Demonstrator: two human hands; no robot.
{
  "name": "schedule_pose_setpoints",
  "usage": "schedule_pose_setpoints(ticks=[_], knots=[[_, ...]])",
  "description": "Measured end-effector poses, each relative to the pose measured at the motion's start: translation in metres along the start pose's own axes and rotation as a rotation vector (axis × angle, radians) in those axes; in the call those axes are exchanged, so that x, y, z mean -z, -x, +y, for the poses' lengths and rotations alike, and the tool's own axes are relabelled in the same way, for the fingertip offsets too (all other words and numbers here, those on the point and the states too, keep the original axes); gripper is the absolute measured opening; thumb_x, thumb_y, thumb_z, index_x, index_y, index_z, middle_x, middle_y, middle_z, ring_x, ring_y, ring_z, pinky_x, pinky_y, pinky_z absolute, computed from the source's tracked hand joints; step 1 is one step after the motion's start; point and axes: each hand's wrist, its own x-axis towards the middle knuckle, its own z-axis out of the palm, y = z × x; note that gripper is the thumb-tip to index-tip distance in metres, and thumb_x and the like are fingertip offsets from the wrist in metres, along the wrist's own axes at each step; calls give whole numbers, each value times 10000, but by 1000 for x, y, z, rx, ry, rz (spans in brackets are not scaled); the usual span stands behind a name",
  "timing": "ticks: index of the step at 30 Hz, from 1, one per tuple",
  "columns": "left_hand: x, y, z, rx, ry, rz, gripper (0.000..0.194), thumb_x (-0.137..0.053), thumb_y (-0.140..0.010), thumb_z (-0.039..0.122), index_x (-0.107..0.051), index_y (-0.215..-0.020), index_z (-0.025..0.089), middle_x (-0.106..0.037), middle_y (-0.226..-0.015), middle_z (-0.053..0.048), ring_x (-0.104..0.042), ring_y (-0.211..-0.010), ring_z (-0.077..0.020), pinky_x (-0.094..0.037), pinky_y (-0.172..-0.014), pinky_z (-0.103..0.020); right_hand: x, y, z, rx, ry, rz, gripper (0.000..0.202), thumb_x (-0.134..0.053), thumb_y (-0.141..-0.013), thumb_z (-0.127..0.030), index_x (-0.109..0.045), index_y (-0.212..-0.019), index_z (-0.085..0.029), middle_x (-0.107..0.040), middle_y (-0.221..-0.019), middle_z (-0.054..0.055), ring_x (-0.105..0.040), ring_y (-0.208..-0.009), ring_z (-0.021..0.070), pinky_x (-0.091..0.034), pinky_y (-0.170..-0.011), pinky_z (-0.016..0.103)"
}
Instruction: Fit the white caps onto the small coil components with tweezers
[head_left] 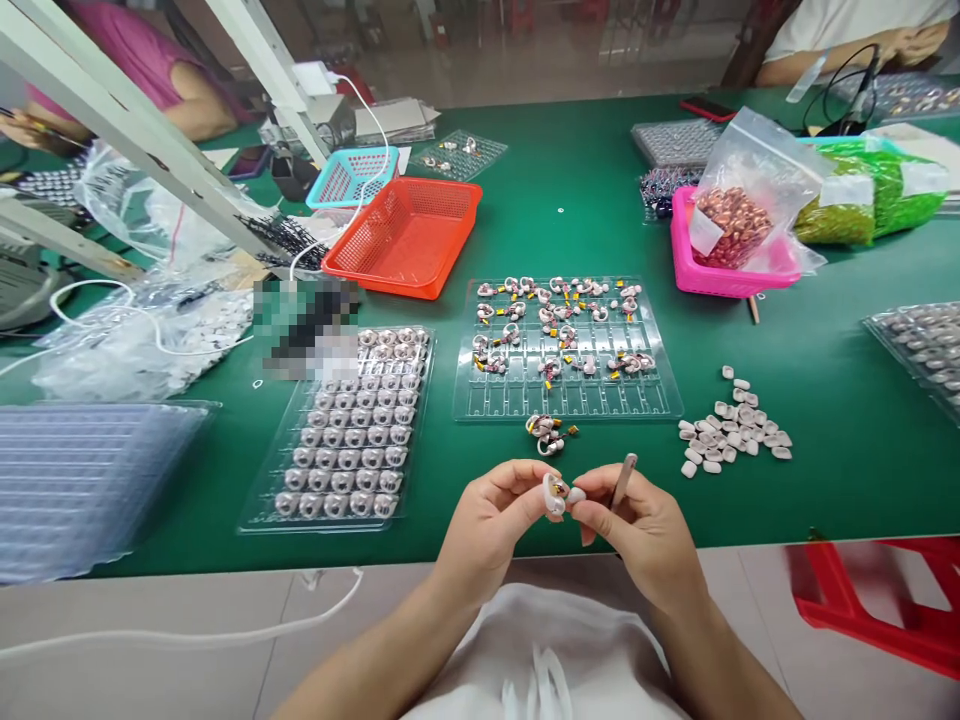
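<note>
Near the table's front edge, my left hand (495, 520) pinches a small white curved part (553, 496) with a gold-coloured bit inside. My right hand (637, 520) meets it, holding a small white cap (576, 495) between thumb and finger and metal tweezers (623, 482) against the palm. Just beyond my hands lies a small cluster of wired parts (549, 436). Behind it, a clear tray (570, 400) carries several similar parts. Loose white caps (735, 430) are piled to the right. On the left, another clear tray (262, 510) holds rows of pale round pieces.
A red basket (409, 240), a blue basket (352, 178) and a pink basket (720, 279) with a bag stand farther back. Stacked plastic trays (90, 480) lie left, another filled tray (926, 345) right. A red stool (862, 610) is below the edge. Two people sit across.
</note>
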Motion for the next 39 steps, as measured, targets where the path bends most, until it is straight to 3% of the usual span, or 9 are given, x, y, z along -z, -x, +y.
schedule_pose_setpoints(ticks=[11,22,31,39], knots=[[3,3,2,-8,-84,19,168,-802,-831,306,-753,-868,150,-709,-775,-9,-622,-692,-94,-520,-684,-188,-6,0,-6,215,-24,-86,63,-737,-883,-266,-757,-927,-226,-704,-800,39,-636,-609,138,-553,-514,236],[-4,7,5,-106,-243,115,195,-847,-758,336,-793,-847,171,-769,-753,-41,-685,-680,-150,-571,-653,-228,-5,-3,-3,336,-36,-98,253,-711,-891,-136,-792,-1057,-309,-695,-861,31,-645,-644,126,-577,-518,231],[-1,9,1,-226,-353,138,103,-830,-779,272,-824,-857,205,-785,-806,-54,-705,-713,-164,-572,-651,-222,-6,-4,-4,293,-60,-100,243,-738,-868,-132,-806,-1026,-304,-698,-831,29,-641,-627,119,-569,-510,220],[-1,10,0,-355,-436,121,79,-796,-817,234,-835,-885,228,-775,-769,-51,-684,-687,-162,-561,-647,-237,-6,-5,-5,226,-87,-72,131,-789,-835,-225,-819,-956,-268,-690,-793,29,-624,-593,118,-570,-489,227]])
